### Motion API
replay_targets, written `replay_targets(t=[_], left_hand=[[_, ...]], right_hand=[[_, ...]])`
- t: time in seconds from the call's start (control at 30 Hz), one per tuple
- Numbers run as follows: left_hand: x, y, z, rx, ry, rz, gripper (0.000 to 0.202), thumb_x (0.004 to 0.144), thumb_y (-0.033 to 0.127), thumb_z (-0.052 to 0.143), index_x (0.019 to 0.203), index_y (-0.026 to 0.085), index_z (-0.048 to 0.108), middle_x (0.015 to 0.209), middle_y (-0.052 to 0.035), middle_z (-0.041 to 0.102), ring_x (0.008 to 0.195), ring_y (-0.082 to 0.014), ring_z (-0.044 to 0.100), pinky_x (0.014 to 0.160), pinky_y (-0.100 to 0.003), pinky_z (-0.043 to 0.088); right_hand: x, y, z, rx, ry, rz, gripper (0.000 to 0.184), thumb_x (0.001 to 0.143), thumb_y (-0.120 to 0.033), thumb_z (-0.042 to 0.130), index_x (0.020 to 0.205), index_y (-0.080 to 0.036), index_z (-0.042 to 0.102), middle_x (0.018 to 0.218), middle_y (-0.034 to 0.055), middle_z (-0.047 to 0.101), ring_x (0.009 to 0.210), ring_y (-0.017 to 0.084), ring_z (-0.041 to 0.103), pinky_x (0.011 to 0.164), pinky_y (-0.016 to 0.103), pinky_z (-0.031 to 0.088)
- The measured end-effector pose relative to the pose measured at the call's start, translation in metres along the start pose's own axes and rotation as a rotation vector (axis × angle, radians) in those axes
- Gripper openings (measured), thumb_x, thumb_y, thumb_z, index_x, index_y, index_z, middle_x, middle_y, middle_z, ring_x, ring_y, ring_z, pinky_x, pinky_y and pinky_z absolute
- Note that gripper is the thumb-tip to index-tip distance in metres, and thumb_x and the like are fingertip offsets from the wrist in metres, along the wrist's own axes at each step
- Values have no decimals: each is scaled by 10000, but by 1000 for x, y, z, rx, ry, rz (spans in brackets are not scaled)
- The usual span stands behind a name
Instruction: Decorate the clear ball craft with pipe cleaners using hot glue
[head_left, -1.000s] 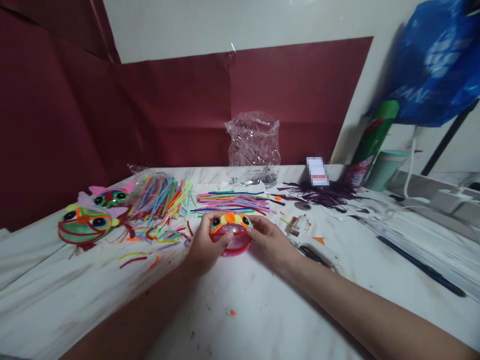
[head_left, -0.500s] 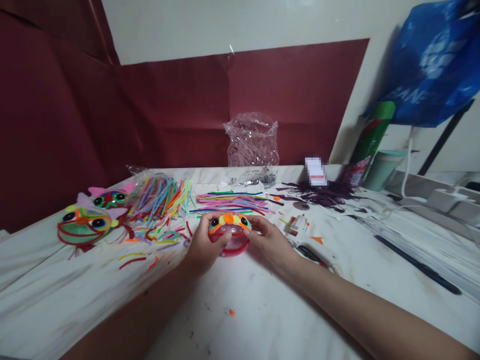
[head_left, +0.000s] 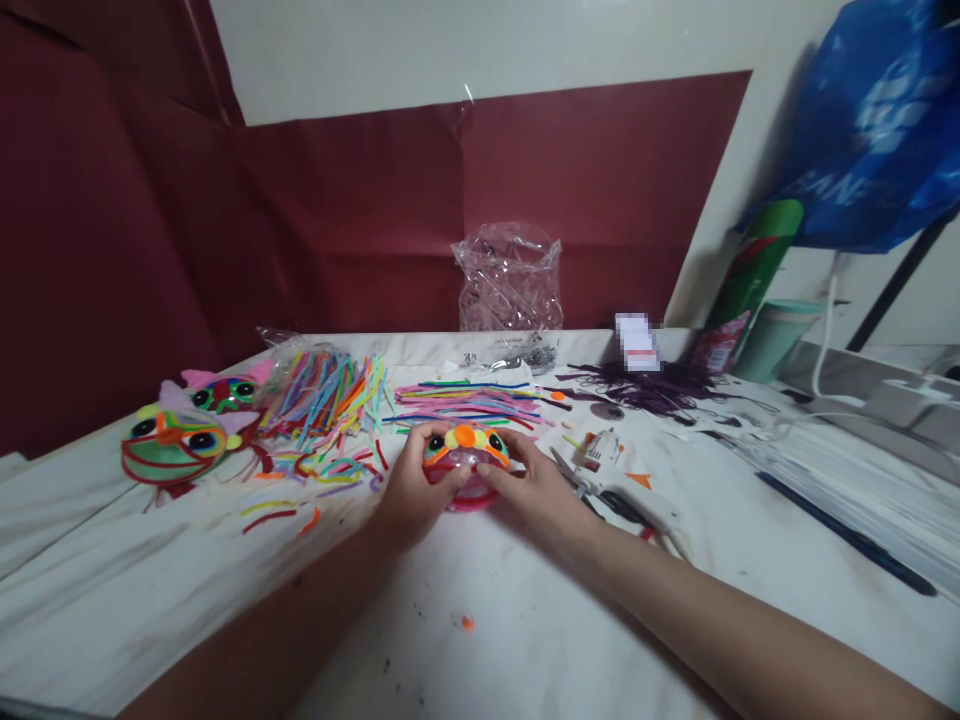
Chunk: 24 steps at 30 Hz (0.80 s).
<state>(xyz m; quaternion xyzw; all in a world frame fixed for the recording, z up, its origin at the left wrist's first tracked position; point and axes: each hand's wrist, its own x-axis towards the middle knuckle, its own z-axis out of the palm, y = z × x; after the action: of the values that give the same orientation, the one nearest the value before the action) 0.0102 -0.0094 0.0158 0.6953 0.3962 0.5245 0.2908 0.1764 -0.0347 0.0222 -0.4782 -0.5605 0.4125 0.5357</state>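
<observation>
Both hands hold a small craft face at the middle of the white table. It is a clear dome with a pink rim, two black eyes, orange and yellow felt on top. My left hand wraps its left side, thumb pressed on the front. My right hand grips the right side, fingers curled over the top edge. Behind it lie colourful strips spread on the table.
Two finished craft faces sit at the left beside a bag of coloured strips. A glue gun and scissors lie right of my hands. A crumpled clear bag, purple threads, a green can and a cup stand behind.
My thumbs have moved closer together on the front of the craft face, and it sits slightly more upright. The camera view shifted a little.
</observation>
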Motion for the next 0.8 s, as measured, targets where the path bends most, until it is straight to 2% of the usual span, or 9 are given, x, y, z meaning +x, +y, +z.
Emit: replay_targets(t=[0.27,0.43,0.67,0.8], left_hand=[[-1,4,2,29,2,19,435,691,219,663,1083,208,475,1161,-70,560,1144,-249,509,1003,-402,379],[0,-5,-2,-84,-74,75,346,808,325,579,1115,211,471,1196,-86,546,1168,-248,502,1003,-398,379],[1,-6,1,-1,-27,45,387,754,231,625,1102,209,458,1181,-82,543,1150,-241,507,1002,-398,381],[1,-5,1,17,-36,57,384,758,206,612,1112,213,462,1167,-73,554,1146,-234,510,1002,-394,382]], right_hand=[[0,4,3,-37,38,-9,634,661,-419,686,1212,-167,497,1204,114,603,1077,274,588,902,404,479],[-1,3,4,-36,57,-25,612,653,-421,688,1185,-171,516,1186,109,620,1082,276,589,893,390,486],[-3,-1,6,-75,59,-41,638,675,-427,650,1211,-115,501,1174,139,616,1032,276,598,865,387,487],[-1,2,1,-29,27,-2,506,771,-476,568,1170,-165,551,1171,95,631,1065,259,575,918,382,448]])
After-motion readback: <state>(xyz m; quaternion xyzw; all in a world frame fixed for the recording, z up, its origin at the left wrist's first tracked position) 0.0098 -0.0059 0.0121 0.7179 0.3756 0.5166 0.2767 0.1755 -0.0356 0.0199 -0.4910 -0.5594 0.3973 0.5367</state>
